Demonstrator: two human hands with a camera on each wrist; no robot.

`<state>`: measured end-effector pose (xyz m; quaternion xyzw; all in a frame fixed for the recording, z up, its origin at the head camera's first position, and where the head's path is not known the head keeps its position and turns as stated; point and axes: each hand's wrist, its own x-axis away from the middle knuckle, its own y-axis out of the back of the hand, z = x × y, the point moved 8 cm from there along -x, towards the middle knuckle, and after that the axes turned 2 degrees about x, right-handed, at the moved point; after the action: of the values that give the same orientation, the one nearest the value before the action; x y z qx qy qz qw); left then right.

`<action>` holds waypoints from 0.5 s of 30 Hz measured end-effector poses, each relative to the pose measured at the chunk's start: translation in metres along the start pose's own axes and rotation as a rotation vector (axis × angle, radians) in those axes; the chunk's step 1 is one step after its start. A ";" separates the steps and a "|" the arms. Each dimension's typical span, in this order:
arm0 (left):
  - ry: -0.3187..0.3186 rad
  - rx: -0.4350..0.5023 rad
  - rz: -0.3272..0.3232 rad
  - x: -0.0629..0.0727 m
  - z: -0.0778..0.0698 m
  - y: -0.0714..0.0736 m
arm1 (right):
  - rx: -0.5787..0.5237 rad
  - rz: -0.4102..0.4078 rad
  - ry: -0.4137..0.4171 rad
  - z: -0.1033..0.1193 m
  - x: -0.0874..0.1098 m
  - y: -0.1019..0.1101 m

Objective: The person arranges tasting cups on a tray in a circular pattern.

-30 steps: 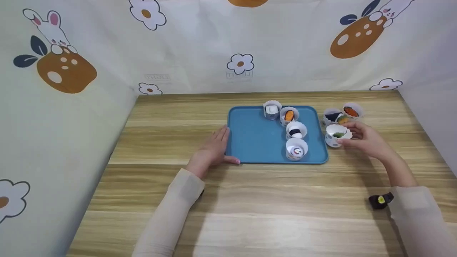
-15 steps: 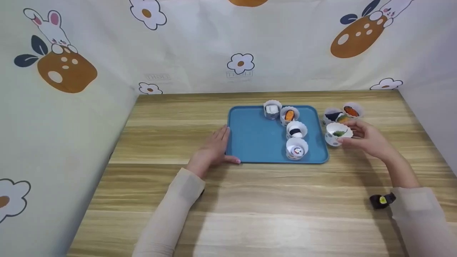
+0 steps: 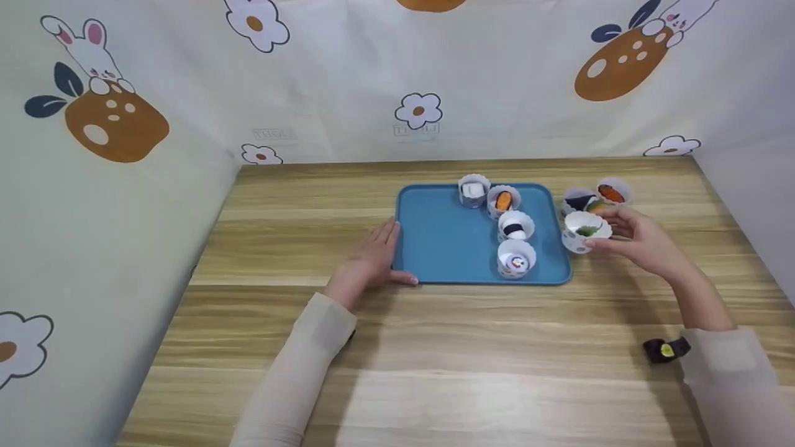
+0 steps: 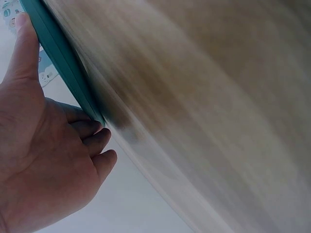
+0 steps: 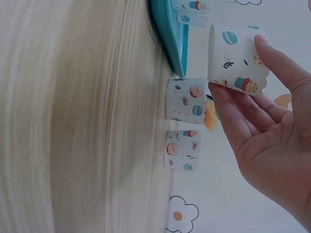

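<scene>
My right hand (image 3: 640,239) pinches a white paper baking cup (image 3: 577,239) between thumb and fingers, beside the tray's right edge. Something green and leafy (image 3: 588,230) shows inside. In the right wrist view, this patterned cup (image 5: 235,60) is raised off the wooden table, its base higher than those of the cups behind. My left hand (image 3: 372,257) rests along the left side of the blue tray (image 3: 441,242), fingers extended and thumb at the front corner. The left wrist view shows the thumb and fingertips touching the tray's edge (image 4: 63,58).
On the tray's right half stand several cups, holding a white piece (image 3: 472,190), an orange piece (image 3: 504,200), a black-banded white piece (image 3: 513,231) and a round patterned piece (image 3: 517,263). Beyond the right hand are cups with a dark piece (image 3: 579,203) and a red-orange piece (image 3: 610,194).
The right hand has lifted the cup slightly and shifted it a little left, closer to the tray's right edge. The left hand and tray have stayed put.
</scene>
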<state>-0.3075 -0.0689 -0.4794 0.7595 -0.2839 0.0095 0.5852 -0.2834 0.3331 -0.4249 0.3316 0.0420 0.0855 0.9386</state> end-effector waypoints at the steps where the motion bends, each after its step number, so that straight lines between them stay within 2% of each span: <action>1: 0.001 0.000 0.001 0.000 0.000 0.000 | -0.002 0.000 0.004 0.001 0.000 0.000; 15: -0.006 -0.012 -0.007 0.000 0.000 0.000 | -0.033 0.003 0.045 0.019 0.000 -0.006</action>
<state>-0.3076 -0.0688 -0.4798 0.7571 -0.2828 0.0034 0.5890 -0.2801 0.3170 -0.4139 0.3143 0.0611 0.0953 0.9425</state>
